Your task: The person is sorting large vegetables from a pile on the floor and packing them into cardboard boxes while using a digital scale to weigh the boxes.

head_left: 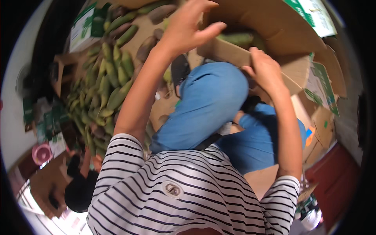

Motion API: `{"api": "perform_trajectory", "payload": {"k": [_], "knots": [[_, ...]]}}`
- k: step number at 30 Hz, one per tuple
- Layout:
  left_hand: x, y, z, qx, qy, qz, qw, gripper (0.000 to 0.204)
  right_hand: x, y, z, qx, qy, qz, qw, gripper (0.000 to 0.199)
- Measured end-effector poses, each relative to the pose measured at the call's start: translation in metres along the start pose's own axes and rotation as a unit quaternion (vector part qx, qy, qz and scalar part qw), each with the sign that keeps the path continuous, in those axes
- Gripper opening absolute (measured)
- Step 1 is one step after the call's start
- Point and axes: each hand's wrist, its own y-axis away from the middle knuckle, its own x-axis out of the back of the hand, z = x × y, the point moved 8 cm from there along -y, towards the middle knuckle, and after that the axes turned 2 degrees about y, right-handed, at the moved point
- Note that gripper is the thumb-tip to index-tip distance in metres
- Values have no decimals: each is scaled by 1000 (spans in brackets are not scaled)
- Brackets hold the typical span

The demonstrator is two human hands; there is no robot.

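Observation:
An open cardboard box [270, 23] stands in front of me, with a long green vegetable [237, 38], like a green radish, in its shadowed inside. At the box's left side my left hand [190, 27] is raised, thumb and fingers apart, holding nothing. The fingers of my right hand [266, 68] are hooked over the near wall's top edge, gripping the cardboard. My bent knee in blue trousers [213, 98] is close against that wall. To the left spreads a large heap of long green vegetables [103, 86], some of them brownish or purplish.
A green and white carton [88, 27] stands beyond the heap at the far left. Opened cardboard flaps [319, 84] stick out on the right. Another person [82, 190] is beside the heap at lower left, near a round pink object [42, 152].

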Motion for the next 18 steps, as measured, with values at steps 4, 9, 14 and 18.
{"api": "perform_trajectory", "payload": {"k": [4, 9, 14, 18], "knots": [[78, 155, -101, 252, -75, 120, 957, 32, -5, -11, -11, 40, 25, 10, 999, 39], [86, 425, -150, 469, -323, -135, 811, 48, -3, -9, -14, 59, 12, 19, 998, 42], [144, 505, -154, 543, -460, -97, 696, 65, -3, -8, -15, 14, 14, -38, 999, 43], [168, 503, -191, 484, -465, -114, 733, 73, -4, -12, -20, 10, 21, -36, 999, 42]]}}
